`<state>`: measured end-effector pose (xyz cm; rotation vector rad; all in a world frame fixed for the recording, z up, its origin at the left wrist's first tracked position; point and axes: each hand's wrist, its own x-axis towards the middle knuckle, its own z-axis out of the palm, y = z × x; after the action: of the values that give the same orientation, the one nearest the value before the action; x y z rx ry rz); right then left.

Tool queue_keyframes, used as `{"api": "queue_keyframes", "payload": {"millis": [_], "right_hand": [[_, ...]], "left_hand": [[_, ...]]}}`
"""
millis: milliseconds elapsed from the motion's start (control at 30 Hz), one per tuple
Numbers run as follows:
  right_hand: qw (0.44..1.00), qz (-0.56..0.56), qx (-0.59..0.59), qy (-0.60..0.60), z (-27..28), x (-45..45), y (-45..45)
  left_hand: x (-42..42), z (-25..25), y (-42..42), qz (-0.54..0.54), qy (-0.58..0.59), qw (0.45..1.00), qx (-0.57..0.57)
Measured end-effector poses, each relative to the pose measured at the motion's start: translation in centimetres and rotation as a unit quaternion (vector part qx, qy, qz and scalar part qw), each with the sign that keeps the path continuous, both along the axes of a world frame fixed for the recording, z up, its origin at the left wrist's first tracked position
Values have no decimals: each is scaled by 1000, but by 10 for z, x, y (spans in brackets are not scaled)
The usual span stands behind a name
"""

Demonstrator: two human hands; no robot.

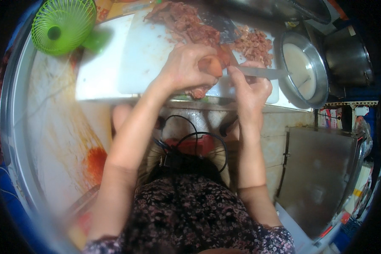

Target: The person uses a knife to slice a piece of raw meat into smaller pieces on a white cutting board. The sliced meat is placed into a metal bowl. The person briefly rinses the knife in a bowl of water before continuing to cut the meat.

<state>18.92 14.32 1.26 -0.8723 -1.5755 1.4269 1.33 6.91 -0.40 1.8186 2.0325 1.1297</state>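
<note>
My left hand [185, 65] is closed around a piece of raw meat [198, 92], whose lower end hangs out below the palm by the table's front edge. Between the fingers and thumb of my right hand [252, 84] is a knife [260, 72], its flat metal blade pointing right toward the bowl. Both hands are close together above a white cutting board [143, 63]. A heap of larger raw meat pieces [190, 23] lies just beyond my left hand. Small cut meat pieces [254, 44] are piled beyond my right hand. A wide dark blade [217, 27] rests between the two piles.
A metal bowl [320, 82] of milky liquid stands at the board's right, with a dark metal pot [346, 60] past it. A green fan [62, 28] is at upper left. Below are black cables [206, 135] and a metal cabinet [317, 177]. A red-orange stain [95, 163] marks the left surface.
</note>
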Motion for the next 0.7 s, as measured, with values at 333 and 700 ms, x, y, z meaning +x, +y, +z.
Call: {"api": "queue_keyframes", "payload": {"millis": [333, 700], "right_hand": [[997, -5, 69, -43, -5, 1, 2], [999, -4, 28, -43, -16, 0, 4]], "left_hand": [[0, 0, 1, -2, 4, 1000, 3], [-1, 0, 0, -8, -6, 1000, -11]]}}
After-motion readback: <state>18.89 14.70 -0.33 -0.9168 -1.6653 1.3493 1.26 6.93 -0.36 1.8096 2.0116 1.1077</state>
